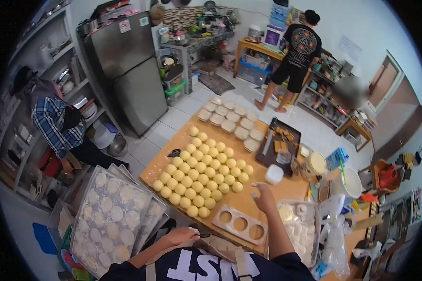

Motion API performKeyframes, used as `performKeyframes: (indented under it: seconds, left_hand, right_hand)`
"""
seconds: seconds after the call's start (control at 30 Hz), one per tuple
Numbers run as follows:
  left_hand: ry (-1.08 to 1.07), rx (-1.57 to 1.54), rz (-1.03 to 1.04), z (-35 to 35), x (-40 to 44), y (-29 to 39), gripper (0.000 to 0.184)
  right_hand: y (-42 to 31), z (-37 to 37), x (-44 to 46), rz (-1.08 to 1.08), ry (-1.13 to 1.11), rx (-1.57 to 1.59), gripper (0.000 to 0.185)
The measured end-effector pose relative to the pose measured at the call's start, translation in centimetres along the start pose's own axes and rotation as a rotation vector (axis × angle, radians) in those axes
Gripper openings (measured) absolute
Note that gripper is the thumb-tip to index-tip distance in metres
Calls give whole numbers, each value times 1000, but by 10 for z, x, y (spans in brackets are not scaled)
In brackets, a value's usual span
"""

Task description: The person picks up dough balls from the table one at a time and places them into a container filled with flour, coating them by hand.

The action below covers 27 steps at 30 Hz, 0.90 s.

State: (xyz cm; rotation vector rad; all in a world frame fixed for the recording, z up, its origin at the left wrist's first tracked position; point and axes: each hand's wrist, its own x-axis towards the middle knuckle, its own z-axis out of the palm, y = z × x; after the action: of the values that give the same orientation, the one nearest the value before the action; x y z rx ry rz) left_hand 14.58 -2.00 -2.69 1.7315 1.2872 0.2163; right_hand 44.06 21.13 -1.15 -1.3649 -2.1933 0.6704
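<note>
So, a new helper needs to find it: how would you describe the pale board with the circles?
Start at the wooden table in the kitchen. Along its edge nearest the camera wearer, between the yellow dough balls and the floury tray, lies a flat, pale rectangular board. Three large circles in a row set it apart from both.

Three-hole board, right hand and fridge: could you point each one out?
Three-hole board (249,221): head view, top surface, beside the middle hole.
Right hand (263,195): head view, middle of the hand.
Fridge (138,95): head view, middle of the lower door.
</note>
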Motion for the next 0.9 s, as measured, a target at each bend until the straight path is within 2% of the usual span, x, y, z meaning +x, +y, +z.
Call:
performKeyframes:
  seconds: [0.1, 0.17, 0.27, 0.3, 0.4, 0.43, 0.6, 0.7, 0.8, 0.9]
  left_hand:
    - [115, -41, 68, -6, -12, -48, 28]
    - [170, -52, 77, -13, -28, -73, 32]
    - [282, -119, -118, -45, -65, -50, 31]
    - [184, -99, -232, -51, -66, -57, 32]
    - [168, -426, -370, -54, -95, -75, 42]
    - [79, -337, -514, -69, -97, -59, 40]
    - [274, -433, -491, -66, -110, -90, 39]
    - [301, -462, -503, -65, -112, -101, 38]
    - [314, -481, -497, -66, -109, -109, 37]
    - [337, -487, -484, -64, -109, -113, 37]
  right_hand:
    - [-50, 57, 79, -219, -219, 123, 43]
    - [-66, 96, 134, -353, -263, 114, 42]
    - [-88, 146, 212, -442, -287, 88, 41]
    - [-94, 161, 236, -454, -289, 76, 41]
    - [-103, 206, 300, -431, -254, -46, 41]
    - [-104, 218, 318, -405, -279, -82, 45]
    - [-114, 255, 376, -342, -473, -369, 55]
    - [-100, 281, 384, -380, -473, -447, 52]
    - [-123, 267, 382, -314, -532, -510, 56]
    - [-117, 277, 387, -312, -479, -515, 57]
